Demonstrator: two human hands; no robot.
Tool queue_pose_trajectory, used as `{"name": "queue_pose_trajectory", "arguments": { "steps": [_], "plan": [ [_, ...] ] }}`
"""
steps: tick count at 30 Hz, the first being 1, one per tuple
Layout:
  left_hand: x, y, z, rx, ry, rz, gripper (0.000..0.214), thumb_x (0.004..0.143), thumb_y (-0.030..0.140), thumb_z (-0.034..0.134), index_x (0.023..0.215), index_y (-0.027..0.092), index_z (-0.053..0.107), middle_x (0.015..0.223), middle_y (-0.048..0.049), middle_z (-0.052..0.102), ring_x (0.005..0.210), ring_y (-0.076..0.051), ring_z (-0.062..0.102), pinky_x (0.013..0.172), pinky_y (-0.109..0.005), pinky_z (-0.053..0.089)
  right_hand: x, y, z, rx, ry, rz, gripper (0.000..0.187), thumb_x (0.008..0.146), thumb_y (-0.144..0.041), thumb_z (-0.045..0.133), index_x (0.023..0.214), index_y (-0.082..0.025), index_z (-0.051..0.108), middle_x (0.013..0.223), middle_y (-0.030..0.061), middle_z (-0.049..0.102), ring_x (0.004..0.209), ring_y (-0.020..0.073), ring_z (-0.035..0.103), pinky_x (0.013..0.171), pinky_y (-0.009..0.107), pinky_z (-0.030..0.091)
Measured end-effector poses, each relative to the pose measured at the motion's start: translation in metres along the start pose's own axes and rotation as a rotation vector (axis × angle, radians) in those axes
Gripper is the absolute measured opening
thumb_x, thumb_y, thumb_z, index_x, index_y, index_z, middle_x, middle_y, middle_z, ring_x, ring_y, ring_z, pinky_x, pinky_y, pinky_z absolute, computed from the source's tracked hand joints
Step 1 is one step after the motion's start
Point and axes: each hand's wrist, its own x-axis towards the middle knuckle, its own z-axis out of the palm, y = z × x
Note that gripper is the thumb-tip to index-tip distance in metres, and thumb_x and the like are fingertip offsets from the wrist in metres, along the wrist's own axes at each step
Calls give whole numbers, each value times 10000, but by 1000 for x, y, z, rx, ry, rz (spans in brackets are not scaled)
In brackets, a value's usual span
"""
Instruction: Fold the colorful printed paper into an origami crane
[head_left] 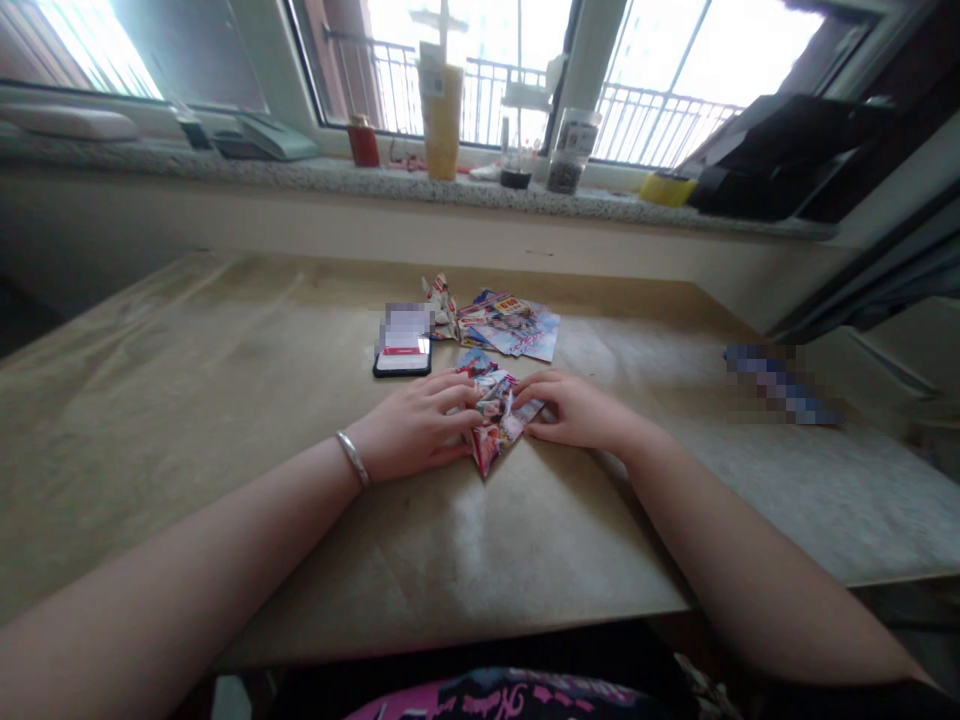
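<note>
A folded piece of colourful printed paper (496, 408) lies on the table in front of me, its lower end coming to a point. My left hand (427, 420), with a silver bangle at the wrist, rests over its left side, fingers stretched out and tips on the paper. On the right edge, my right hand (574, 408) has its thumb and bent fingers closed on the paper. Just beyond lies a pile of printed sheets (525, 325), with a crumpled or folded printed paper piece (442, 308) at its left. The undersides of both hands are hidden.
A phone (403, 340) with a lit screen lies beyond my left hand. A blurred bluish item (784, 388) sits far right on the table (315, 560). Several containers, including a yellow one (444, 125), and a black object (780, 160) stand on the stone windowsill (300, 178).
</note>
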Motion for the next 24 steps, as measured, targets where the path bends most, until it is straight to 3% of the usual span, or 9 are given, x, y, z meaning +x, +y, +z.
{"name": "queue_pose_trajectory", "arguments": {
  "steps": [5,8,13,18,21,24],
  "plan": [
    [0,4,-3,144,40,-91,240,897,410,522,982,235,663,942,-40,647,1126,-230,498,1127,-498,264,0,0,0,-18,19,-3,137,787,-233,631,893,-188,706,1007,89,675,966,205,621,887,352,482],
    [1,4,-5,102,-70,-107,277,915,402,483,1018,215,659,910,-49,656,987,-217,550,1044,-466,367,1,2,0,-28,19,-12,136,816,-236,601,884,-190,709,989,87,683,954,200,625,886,353,483],
    [-1,1,-3,-41,-145,-104,431,929,474,424,1246,223,576,1020,-88,639,961,-232,535,874,-388,465,1,4,2,-39,28,5,135,829,-240,586,867,-197,708,977,76,685,950,191,620,885,345,484],
    [-3,-3,1,-134,-132,-91,363,966,370,380,1281,321,551,1156,-54,604,1018,-208,511,940,-380,429,2,4,3,-33,63,-25,137,830,-229,581,886,-211,705,993,67,679,958,185,617,894,350,481],
    [-3,-3,3,-177,-117,-74,366,964,337,398,1306,325,527,1313,-14,550,1147,-219,461,1025,-394,372,3,3,4,-42,88,-61,144,837,-231,575,900,-216,704,1003,68,679,974,189,611,917,369,471],
    [-2,-1,3,-220,-141,-98,381,959,336,413,1325,302,511,1335,5,553,1160,-223,460,1024,-393,376,4,2,5,-48,101,-59,145,839,-243,577,905,-213,703,1003,68,680,978,190,610,919,371,472]
  ]
}}
